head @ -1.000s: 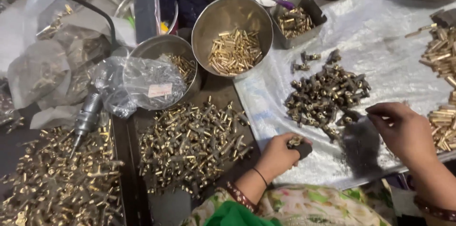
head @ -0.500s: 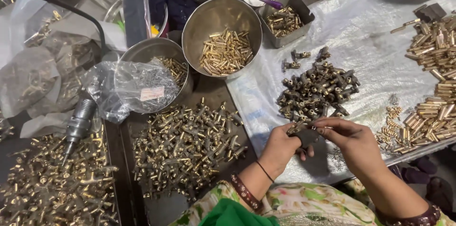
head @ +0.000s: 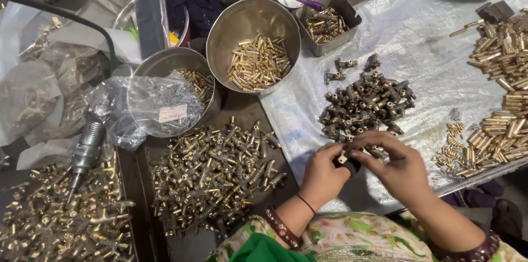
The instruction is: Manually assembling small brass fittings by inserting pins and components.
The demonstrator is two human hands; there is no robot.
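**Two hands pinch one small dark fitting over a plastic-covered bench**

The largest thing in view is the clear plastic sheet (head: 434,36), which covers the bench from the centre out to 3 o'clock. At 7 o'clock lies a broad heap of brass fittings (head: 214,174), and another heap (head: 60,218) fills the 8 o'clock corner, with a grey metal hand tool (head: 85,152) resting on its upper edge. A large steel bowl (head: 231,25) at 12 o'clock holds short brass pins; just beside it at 10 o'clock a second steel bowl (head: 159,64) is partly covered by a crumpled clear bag (head: 159,102). A square steel tin (head: 344,11) of darker parts sits at 1 o'clock, touching the sheet's edge. On the sheet, a pile of dark fittings (head: 366,102) lies just right of centre, and rows of brass tubes (head: 503,91) run along the 3 o'clock edge.

Below the dark pile, at about 5 o'clock, the left hand (head: 322,176) and right hand (head: 396,168) meet. Both are closed on the same small dark fitting (head: 346,160), which has a pale brass piece showing at its top: the left fingers grip it from the left, the right thumb and fingers pinch it from above and the right. The fitting is held just above the sheet, near the lower rim of the dark pile. A thin dark band circles the left wrist.
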